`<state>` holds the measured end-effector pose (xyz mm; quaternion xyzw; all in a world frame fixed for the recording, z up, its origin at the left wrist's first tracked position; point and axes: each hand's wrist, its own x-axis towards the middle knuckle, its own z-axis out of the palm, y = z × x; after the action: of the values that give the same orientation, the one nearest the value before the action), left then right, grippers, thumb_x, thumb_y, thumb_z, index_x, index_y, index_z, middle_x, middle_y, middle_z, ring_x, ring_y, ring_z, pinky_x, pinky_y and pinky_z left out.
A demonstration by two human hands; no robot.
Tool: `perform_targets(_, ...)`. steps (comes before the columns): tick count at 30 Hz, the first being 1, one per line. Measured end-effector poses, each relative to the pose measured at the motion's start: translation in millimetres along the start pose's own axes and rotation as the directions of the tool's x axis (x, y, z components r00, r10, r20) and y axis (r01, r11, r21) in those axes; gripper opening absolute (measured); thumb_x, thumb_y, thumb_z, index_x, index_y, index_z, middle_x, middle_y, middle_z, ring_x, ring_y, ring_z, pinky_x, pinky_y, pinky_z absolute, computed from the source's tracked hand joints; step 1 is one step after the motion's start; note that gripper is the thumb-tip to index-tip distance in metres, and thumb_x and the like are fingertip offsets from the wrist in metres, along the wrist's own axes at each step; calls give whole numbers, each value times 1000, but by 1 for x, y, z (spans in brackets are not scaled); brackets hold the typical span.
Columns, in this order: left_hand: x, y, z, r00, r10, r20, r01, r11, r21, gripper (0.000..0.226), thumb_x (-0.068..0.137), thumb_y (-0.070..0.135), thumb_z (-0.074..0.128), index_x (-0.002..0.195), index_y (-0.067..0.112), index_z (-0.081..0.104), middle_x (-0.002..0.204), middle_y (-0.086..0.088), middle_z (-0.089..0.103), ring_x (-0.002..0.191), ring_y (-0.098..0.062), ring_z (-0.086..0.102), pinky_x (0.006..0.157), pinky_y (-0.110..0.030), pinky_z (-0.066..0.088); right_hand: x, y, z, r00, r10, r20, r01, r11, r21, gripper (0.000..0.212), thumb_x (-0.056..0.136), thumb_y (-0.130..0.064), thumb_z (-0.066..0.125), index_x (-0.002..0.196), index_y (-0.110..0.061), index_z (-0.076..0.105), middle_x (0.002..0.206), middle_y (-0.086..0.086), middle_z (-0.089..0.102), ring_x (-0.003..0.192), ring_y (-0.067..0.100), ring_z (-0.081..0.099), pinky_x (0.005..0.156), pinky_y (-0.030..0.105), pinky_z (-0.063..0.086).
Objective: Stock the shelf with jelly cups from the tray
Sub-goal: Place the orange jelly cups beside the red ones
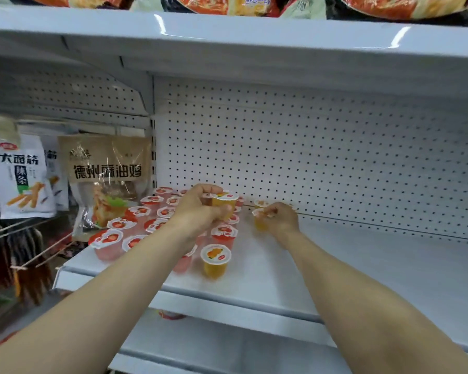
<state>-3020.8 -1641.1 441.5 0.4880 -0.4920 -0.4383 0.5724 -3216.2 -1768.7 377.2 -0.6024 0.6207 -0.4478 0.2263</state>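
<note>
Left hand: the left hand [200,209] was raised over the red cups, fingers curled around an orange jelly cup [223,205] held upright and clear of the shelf surface.
Right hand: the right hand [280,220] was low near the back of the shelf, fingers curled on a second orange cup [260,221]; whether that cup was resting on the shelf could not be told.
Back cup: another orange-lidded cup [261,203] stood just behind the right hand, close to the pegboard back panel [322,147].
Front cup: a lone orange jelly cup [215,259] stood upright near the front edge, just right of the red group.
Red jelly cups: a cluster of strawberry-lidded cups [118,225] filled the left part of the white shelf [362,265], upright in rough rows, partly hidden by the left forearm.
Shelf right side: bare white surface.
Neighbouring bay: a brown-labelled chicken pouch [108,174] and a white snack bag [21,179] hung to the left.
Upper shelf: noodle packets [227,4] sat above.
</note>
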Motion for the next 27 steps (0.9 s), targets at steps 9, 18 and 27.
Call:
perform_targets(9,25,8,44,999,-5,53,1,997,72,50,86,9,73,129,20,50,113,-14,61,96,-29,69,78,-39,61,-3,-50,-58,964,-48,262,-77,892,446,35,84,-48,75,105,-20,73,108,2,74,100,19,71,93,41,57)
perform_targets(18,51,14,89,985,-39,168,35,999,28,81,85,17,76,149,13,27,118,-16,63,89,-33,73,82,-48,60,-13,-48,-115,896,-151,418,-111,835,539,40,87,-29,74,112,1,66,107,12,75,100,22,73,79,28,58)
perform_targets(27,64,-6,97,922,-25,388,-313,544,779,59,98,41,53,151,27,31,152,-2,43,134,-22,47,109,-31,38,7,-16,-114,973,-72,218,-12,932,363,29,78,-19,85,100,-10,68,106,11,72,100,25,71,87,39,60)
